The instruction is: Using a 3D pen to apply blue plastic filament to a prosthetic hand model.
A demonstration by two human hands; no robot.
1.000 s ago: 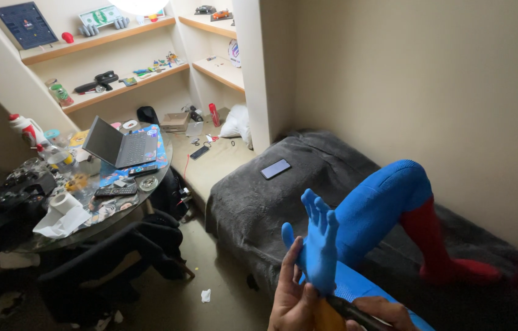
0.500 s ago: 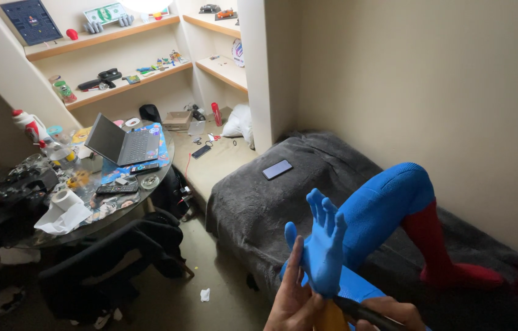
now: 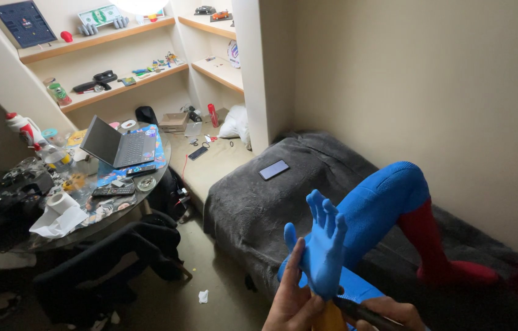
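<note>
Blue glove [image 3: 321,248]: stands upright at the bottom middle of the head view, fingers up and slightly fanned, the cuff pinched from below, a hold that leaves the fingers free and open to view.
Left hand [image 3: 289,300]: raised beside the glove's thumb side; fingers [image 3: 294,262] straight and close together, flat against the glove.
Right hand [image 3: 387,311]: low at the frame's bottom edge, closed about a dark rod-like item [image 3: 357,309] at the cuff; grip partly hidden.
Bed [image 3: 253,202]: grey cover; the person's knee [image 3: 387,196] in blue cloth raised upon it; phone [image 3: 274,169] near its head end.
Round table [image 3: 148,195]: laptop [image 3: 118,144] at its far edge.
</note>
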